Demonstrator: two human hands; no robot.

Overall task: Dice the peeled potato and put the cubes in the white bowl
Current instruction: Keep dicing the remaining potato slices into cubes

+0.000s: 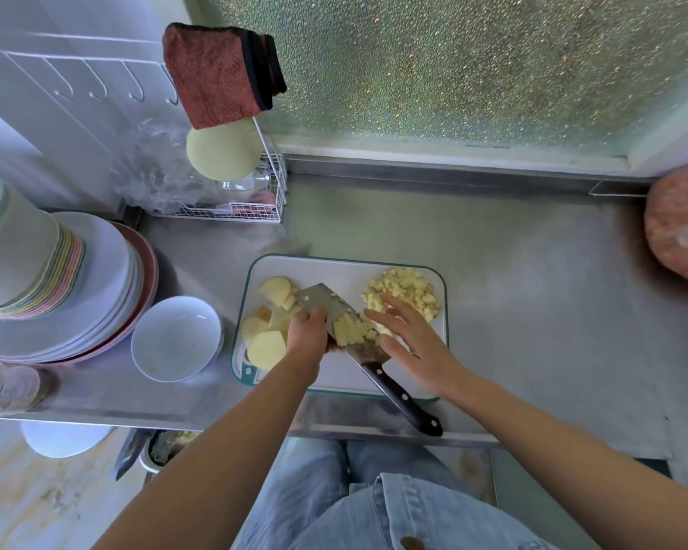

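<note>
currently the cutting board (334, 271) sits just right of the white bowl (175, 339), carrying the cleaver (322, 299), potato slices (267, 347) at left and cubes (406, 291) far right. the left hand (308, 331) curls round the blade; the right hand (410, 343) hovers with fingers straight and spread.

A small home kitchen: a brushed stainless-steel table (513, 291) under a pebbled frosted window (453, 73), stacked pastel plates (108, 252) beside a round white bowl (175, 339), a white wire rack (235, 214) draped with a rust-brown cloth (215, 73), and a white teal-edged cutting board (334, 271) bearing diced potato (406, 289) and a black-handled steel cleaver (322, 301).
</note>
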